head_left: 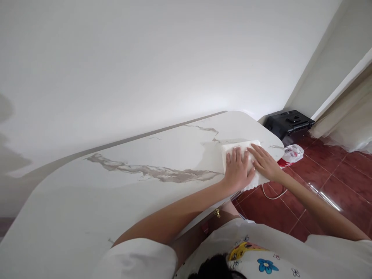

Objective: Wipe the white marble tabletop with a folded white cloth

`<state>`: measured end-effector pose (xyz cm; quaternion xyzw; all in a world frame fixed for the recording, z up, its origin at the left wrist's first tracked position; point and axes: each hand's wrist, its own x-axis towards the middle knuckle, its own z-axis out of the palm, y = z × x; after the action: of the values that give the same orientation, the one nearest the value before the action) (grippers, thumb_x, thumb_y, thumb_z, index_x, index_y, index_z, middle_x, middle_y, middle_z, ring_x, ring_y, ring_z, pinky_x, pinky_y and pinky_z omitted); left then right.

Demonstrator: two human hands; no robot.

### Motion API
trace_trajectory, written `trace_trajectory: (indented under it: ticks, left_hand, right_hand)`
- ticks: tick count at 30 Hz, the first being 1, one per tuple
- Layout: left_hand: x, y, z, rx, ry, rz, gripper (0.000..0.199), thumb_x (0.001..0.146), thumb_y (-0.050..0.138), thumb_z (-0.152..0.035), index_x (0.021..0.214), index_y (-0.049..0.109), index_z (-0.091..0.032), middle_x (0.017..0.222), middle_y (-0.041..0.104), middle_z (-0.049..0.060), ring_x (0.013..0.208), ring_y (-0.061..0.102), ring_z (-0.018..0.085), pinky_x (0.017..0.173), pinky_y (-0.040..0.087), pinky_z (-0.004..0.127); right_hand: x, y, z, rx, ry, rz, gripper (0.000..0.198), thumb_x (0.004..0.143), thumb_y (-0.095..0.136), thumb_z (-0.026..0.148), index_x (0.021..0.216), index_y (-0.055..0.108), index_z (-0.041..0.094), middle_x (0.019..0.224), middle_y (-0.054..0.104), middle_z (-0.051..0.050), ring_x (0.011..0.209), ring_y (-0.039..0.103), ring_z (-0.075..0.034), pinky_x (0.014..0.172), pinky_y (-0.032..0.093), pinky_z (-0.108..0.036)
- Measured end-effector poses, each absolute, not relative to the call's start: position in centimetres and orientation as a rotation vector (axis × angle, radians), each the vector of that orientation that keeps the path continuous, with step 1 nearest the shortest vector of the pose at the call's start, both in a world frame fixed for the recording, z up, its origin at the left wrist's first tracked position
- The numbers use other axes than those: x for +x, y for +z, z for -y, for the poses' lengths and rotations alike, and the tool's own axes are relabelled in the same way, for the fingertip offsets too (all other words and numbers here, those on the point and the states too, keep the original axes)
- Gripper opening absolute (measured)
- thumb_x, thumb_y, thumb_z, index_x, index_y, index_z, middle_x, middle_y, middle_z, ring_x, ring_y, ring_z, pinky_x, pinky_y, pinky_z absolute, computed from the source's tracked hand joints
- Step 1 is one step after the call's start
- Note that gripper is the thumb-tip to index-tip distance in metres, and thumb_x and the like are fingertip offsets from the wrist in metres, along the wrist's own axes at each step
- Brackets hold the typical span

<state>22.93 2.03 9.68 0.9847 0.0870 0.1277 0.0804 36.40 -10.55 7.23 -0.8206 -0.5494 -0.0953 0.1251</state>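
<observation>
A white cloth [257,179] lies spread on the right part of a white marble-patterned table [162,153], and its front edge hangs over the table's near side. My left hand [238,168] rests flat on the cloth with its fingers stretched out. Just right of it, my right hand [266,162] also lies on the cloth, fingers extended toward the left hand. Both palms face down, and neither hand's fingers are wrapped round anything.
Behind the table stands a white wall [145,69]. On the red tiled floor [325,182] at the right are a black case [289,124], a white-and-red plastic bag [292,154] and a pale cable [274,197]. A sheer curtain [345,120] hangs at far right.
</observation>
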Motion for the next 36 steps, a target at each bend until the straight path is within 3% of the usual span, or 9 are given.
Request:
trace_trajectory:
  ticks: [11,18,24,36]
  left_hand:
    - [23.0,10.1,-5.7,2.97,0.306,-0.358,0.066,0.091,0.04,-0.048,0.145,0.032,-0.01,0.152,0.028,0.023,0.142,0.022,0.037,0.113,0.02,0.055]
    - [24.5,9.8,-11.9,2.946,0.349,-0.509,0.064,0.09,0.04,-0.047,0.144,0.034,-0.013,0.152,0.03,0.019,0.142,0.023,0.033,0.113,0.021,0.053]
    - [26.4,9.8,-18.4,2.965,0.344,-0.604,0.062,0.091,0.036,-0.046,0.145,0.033,-0.015,0.152,0.03,0.017,0.142,0.024,0.032,0.113,0.02,0.052]
    - [29.4,9.5,-26.0,2.945,0.323,-0.709,0.062,0.091,0.035,-0.045,0.145,0.031,-0.017,0.153,0.028,0.017,0.143,0.021,0.032,0.111,0.02,0.055]
  right_hand:
    - [36.6,7.8,5.7,-2.362,-0.249,1.645,0.052,0.097,0.026,0.038,0.147,0.027,0.025,0.154,0.028,-0.008,0.143,0.025,-0.027,0.114,0.031,-0.049]
    - [38.1,8.1,-1.8,-2.318,-0.248,1.683,0.052,0.097,0.024,0.038,0.144,0.035,0.021,0.151,0.034,-0.011,0.139,0.031,-0.029,0.109,0.036,-0.048]
    - [39.7,8.8,-9.1,-2.354,-0.166,1.685,0.053,0.095,0.028,0.03,0.146,0.033,0.014,0.152,0.032,-0.014,0.14,0.028,-0.03,0.11,0.033,-0.046]
    - [42.5,8.9,-17.4,-2.257,-0.11,1.693,0.054,0.093,0.03,0.027,0.145,0.034,0.016,0.151,0.033,-0.013,0.139,0.029,-0.027,0.109,0.031,-0.043]
